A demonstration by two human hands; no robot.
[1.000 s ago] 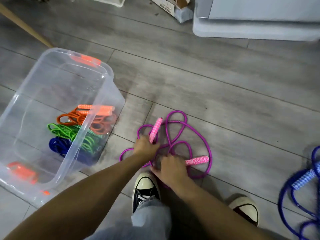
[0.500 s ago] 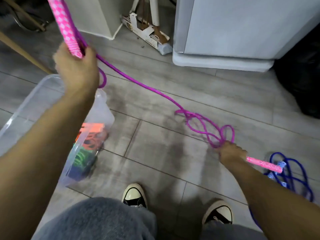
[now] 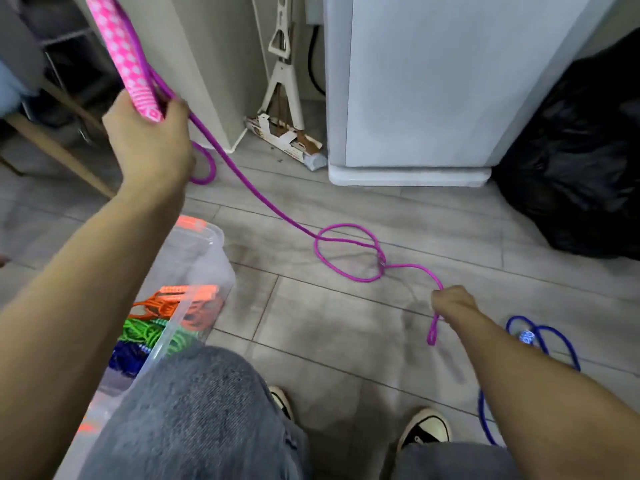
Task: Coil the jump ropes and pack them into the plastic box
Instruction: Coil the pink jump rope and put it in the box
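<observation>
Floor (image 3: 433, 202): gray planks with a wood-grain look, thin dark lines between them.
White box-shaped thing (image 3: 433, 81): tall, smooth and pale, with a rounded base, standing at the back of the floor.
Black bag (image 3: 581, 161): shiny, crinkly plastic, lumpy, on the floor at the far right.
Plastic box (image 3: 204, 258): see-through, with rounded corners and an orange clip on its rim. It sits on the floor to the left, partly hidden behind the left arm and knee.
Ropes in the box: an orange rope (image 3: 180, 306), a green rope (image 3: 149, 332) and a dark blue rope (image 3: 128, 356), each a bundle of thin loops, side by side at the bottom.
Purple jump rope (image 3: 263, 199): a thin, round cord. It runs from the raised left hand down to the right hand, with one tangled loop in the middle just above the floor.
Blue rope on the floor (image 3: 550, 341): thin loops beside the right arm, with a blue-and-white patterned handle.
Pink handle (image 3: 124, 60): a long stick shape with a white diamond pattern, pointing up and tilted.
Left hand (image 3: 149, 140): held high, fingers curled tight around the low end of the pink handle and the cord.
Right hand (image 3: 453, 303): low, in a fist around the purple cord; a small loop hangs under it.
Shoes (image 3: 426, 427): black with pale rubber toes, flat on the floor.
</observation>
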